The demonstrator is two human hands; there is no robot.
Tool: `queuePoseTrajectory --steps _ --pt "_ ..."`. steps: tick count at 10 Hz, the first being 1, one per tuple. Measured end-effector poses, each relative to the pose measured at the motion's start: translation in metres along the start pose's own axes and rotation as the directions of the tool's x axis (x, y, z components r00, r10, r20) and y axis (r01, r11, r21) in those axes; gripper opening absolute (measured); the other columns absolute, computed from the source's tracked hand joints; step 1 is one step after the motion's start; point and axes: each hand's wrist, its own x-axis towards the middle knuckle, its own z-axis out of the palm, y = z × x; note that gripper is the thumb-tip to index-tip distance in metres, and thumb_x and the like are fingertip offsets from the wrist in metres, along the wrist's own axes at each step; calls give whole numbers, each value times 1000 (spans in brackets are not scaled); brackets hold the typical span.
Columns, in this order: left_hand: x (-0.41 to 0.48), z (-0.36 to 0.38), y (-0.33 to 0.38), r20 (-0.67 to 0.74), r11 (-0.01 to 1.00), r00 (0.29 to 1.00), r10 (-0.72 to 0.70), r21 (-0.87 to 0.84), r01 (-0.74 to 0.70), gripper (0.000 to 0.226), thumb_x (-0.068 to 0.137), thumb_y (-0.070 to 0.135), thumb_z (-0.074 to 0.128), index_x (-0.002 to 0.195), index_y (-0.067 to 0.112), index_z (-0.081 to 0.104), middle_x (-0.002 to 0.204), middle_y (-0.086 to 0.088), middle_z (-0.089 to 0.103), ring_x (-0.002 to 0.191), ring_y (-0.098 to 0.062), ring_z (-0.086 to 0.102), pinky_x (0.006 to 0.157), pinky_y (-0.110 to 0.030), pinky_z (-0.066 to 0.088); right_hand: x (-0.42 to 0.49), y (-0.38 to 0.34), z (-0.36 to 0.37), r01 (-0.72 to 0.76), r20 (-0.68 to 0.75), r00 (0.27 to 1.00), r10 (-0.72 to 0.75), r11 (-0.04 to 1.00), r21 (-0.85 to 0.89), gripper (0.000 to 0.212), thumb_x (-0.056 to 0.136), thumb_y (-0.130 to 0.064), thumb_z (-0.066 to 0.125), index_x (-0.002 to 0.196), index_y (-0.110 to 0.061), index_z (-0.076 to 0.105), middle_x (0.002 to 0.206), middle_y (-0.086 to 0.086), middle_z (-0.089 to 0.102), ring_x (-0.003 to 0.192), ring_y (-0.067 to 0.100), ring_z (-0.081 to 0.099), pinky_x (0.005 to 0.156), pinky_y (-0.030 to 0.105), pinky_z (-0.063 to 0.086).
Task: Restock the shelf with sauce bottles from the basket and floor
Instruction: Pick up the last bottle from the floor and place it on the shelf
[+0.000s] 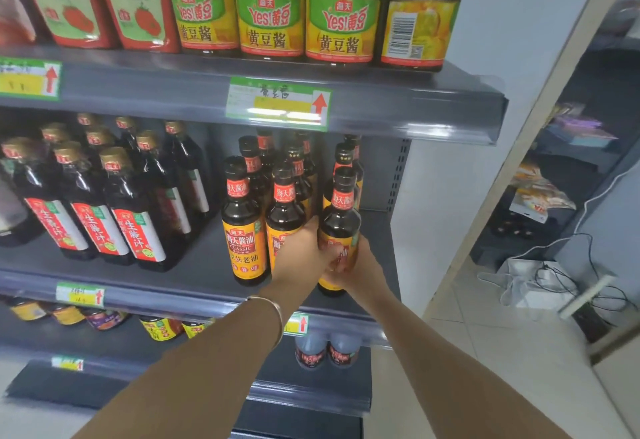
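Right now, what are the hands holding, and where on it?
Both hands, left and right, grip the dark glass orange-labelled sauce bottle around its lower body.

On the grey metal middle shelf (194,276), gold-capped dark bottles (135,210) stand left of black-capped orange-labelled soy bottles (244,220) (rows running back), yellow-lidded jars (270,9) above

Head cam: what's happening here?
A person is stocking the middle shelf. Both hands, left hand and right hand, grip one orange-label soy sauce bottle at the front right of the matching bottles. Whether its base sits on the shelf yet is unclear. No basket is in view.
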Motion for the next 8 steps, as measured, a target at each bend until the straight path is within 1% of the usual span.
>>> queuePoseTrajectory --steps 1,2,3,4,5,6,7,8 --pt "2 5 3 -59 999 998 -30 13 31 43 80 26 65 119 14 53 107 -9 68 101 -29 61 86 -38 51 -3 9 0 -43 23 999 46 995 -92 64 64 -46 75 116 -24 47 104 -6 66 86 13 60 69 22 47" --pt "5 8 2 -62 998 996 -66 -21 65 41 82 25 65 119 12 53 110 -9 67 103 -30 61 89 -41 50 1 10 1 -35 33 999 39 993 -109 57 69 -45 73 115 -20 49 103 -3 67 79 11 55 59 18 40" --pt "6 8 0 -71 997 995 -69 -29 67 42 82 25 66 119 12 53 111 -8 67 105 -29 60 90 -41 49 3 8 0 -18 47 999 23 993 -115 57 71 -41 73 117 -17 49 105 -1 66 87 16 59 64 21 40" --pt "5 10 -1 -81 998 994 -67 -24 65 41 82 26 66 118 12 53 111 -8 67 104 -29 60 89 -40 49 3 10 0 -18 52 998 23 994 -109 58 72 -40 72 119 -16 48 107 1 66 93 19 61 66 22 41" --pt "3 10 0 -69 996 994 -87 -30 85 41 81 26 67 117 12 53 109 -8 67 104 -29 60 90 -40 49 4 8 1 -42 54 997 49 990 -132 61 72 -43 70 121 -17 45 98 -4 63 82 15 57 54 17 37" --pt "3 8 -2 -37 997 996 -81 5 81 35 81 26 65 112 11 55 106 -8 68 101 -29 61 88 -39 50 5 6 -1 -33 69 997 45 986 -166 65 70 -48 69 122 -21 43 88 -12 55 71 8 52 49 14 33" --pt "-10 1 -2 -3 993 996 -85 79 85 21 85 26 60 98 8 61 94 -7 69 89 -27 63 79 -35 52 -1 7 -10 23 72 997 -6 970 -241 54 75 -56 62 114 -22 48 91 -8 61 76 10 59 55 21 42" --pt "-20 -7 -4 28 977 995 -91 196 84 22 88 24 56 90 3 62 88 -11 66 84 -31 60 71 -34 50 -8 6 -25 113 60 993 -101 957 -268 50 83 -48 60 119 -16 49 102 2 61 85 15 57 69 27 45"
